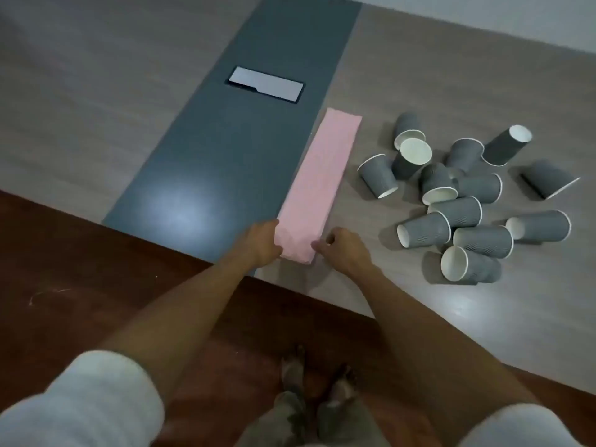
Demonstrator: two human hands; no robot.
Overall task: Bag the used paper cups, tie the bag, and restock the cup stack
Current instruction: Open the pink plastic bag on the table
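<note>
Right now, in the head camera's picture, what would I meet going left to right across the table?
Dark grey strip set into the tabletop with a black phone on it → folded pink plastic bag, both hands at its near end → scattered grey paper cups.

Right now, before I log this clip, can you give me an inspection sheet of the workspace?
Surface: wood-grain table with a dark grey centre strip.
Job's things: flat folded pink bag lying along the strip's edge; grey paper cups scattered on their sides to its right, none bagged.
Clutter: phone lying on the strip.
Grippers: left hand grips the bag's near end; right hand, fingers curled, pinches its near right corner.
Cables: nothing seen.
Surroundings: reddish wooden floor; the person's feet below.
</note>
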